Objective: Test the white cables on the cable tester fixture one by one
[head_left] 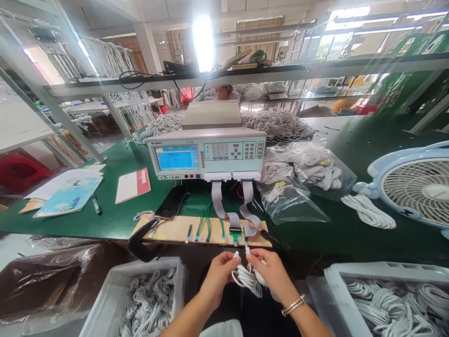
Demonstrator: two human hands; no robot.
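Observation:
A coiled white cable [247, 280] hangs between my two hands, just in front of the wooden board [168, 229]. My left hand [221, 270] pinches one plug end of it below the small green circuit board [235, 238]. In my right hand [269, 271] is the cable's other plug, held up against the connector at the board's front edge; whether it is fully seated I cannot tell. Two grey ribbon cables [218, 199] run from the board to the cable tester [206, 157], whose blue screen is lit.
Bins of coiled cables stand at left [180, 281] and right [333, 276]. Bagged cables [315, 173], a loose coil [368, 211] and a blue fan [417, 182] lie to the right. A phone [171, 201], a notebook [133, 186] and papers [70, 192] are left. A person [228, 93] is behind the tester.

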